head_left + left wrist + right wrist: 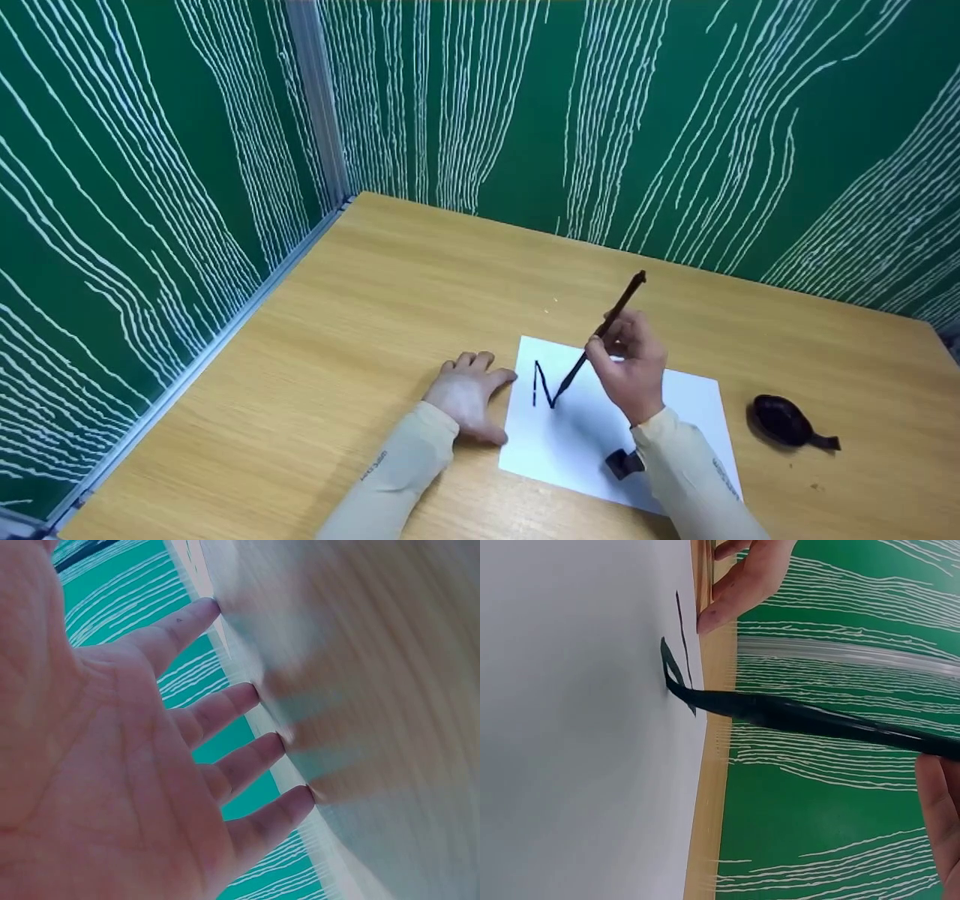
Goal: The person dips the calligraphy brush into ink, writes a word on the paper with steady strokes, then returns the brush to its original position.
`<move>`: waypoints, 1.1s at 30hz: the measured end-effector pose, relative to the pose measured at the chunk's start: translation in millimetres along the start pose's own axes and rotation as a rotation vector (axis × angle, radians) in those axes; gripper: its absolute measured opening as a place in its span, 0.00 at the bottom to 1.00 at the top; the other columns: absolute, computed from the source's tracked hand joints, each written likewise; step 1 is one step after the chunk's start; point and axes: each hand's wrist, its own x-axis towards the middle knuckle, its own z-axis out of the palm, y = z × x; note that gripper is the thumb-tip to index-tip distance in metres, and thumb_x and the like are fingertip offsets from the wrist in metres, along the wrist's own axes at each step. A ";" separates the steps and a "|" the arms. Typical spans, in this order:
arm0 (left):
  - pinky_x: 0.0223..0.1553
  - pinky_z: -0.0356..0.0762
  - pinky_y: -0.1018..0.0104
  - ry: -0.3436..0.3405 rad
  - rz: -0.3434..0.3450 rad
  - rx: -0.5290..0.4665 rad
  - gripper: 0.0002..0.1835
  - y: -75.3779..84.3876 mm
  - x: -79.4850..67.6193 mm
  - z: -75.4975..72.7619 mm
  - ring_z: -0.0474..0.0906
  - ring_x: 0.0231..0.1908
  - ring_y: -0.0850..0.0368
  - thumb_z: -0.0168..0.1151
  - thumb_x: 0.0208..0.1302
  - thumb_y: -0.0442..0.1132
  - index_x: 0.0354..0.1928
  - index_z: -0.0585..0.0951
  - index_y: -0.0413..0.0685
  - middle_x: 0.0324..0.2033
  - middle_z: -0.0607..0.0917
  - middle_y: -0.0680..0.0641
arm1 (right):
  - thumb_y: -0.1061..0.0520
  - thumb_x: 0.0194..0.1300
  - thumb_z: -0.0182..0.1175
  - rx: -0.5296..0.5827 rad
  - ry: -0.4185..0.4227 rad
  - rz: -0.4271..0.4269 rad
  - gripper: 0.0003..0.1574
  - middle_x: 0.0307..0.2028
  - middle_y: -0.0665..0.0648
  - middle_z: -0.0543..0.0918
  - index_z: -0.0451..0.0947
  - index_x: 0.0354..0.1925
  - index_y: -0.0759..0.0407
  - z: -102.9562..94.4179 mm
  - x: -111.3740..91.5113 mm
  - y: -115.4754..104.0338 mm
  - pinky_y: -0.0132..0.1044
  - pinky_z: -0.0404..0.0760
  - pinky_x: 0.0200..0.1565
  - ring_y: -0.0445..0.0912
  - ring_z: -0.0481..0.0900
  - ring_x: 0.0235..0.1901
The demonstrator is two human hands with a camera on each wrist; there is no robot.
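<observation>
My right hand (634,367) pinches a dark, long-handled ink brush (625,296), its handle slanting up and away. In the right wrist view the bent black tip of the brush (765,709) touches white paper (690,394). There it meets the lower end of a slanted black stroke (545,386), which joins an upright stroke at the top. Beside the paper's left edge, my left hand (466,397) lies with fingers spread, thumb and forefinger at that edge. In the left wrist view its fingertips (304,799) rest on the tabletop.
Right of the paper sits a small black dish with a short handle (784,421). A small black block (621,463) shows by my right sleeve, over the paper. Green walls (525,150) with white wavy lines border the wooden table (360,300) behind and at left.
</observation>
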 end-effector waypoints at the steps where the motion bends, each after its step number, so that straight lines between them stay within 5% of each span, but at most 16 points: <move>1: 0.72 0.67 0.40 -0.002 -0.002 -0.001 0.49 0.2 0.2 -0.1 0.65 0.76 0.40 0.76 0.46 0.59 0.75 0.73 0.62 0.76 0.70 0.42 | 0.79 0.57 0.59 -0.002 -0.001 -0.003 0.18 0.26 0.63 0.83 0.75 0.47 0.72 0.0 0.2 0.1 0.19 0.81 0.36 0.29 0.77 0.28; 33: 0.75 0.65 0.41 -0.012 -0.013 0.014 0.50 0.8 -0.3 -0.1 0.64 0.77 0.41 0.76 0.48 0.60 0.77 0.72 0.64 0.77 0.69 0.43 | 0.76 0.63 0.62 -0.059 -0.002 -0.074 0.15 0.34 0.67 0.84 0.74 0.47 0.72 0.0 3.2 15.5 0.17 0.81 0.44 0.23 0.80 0.40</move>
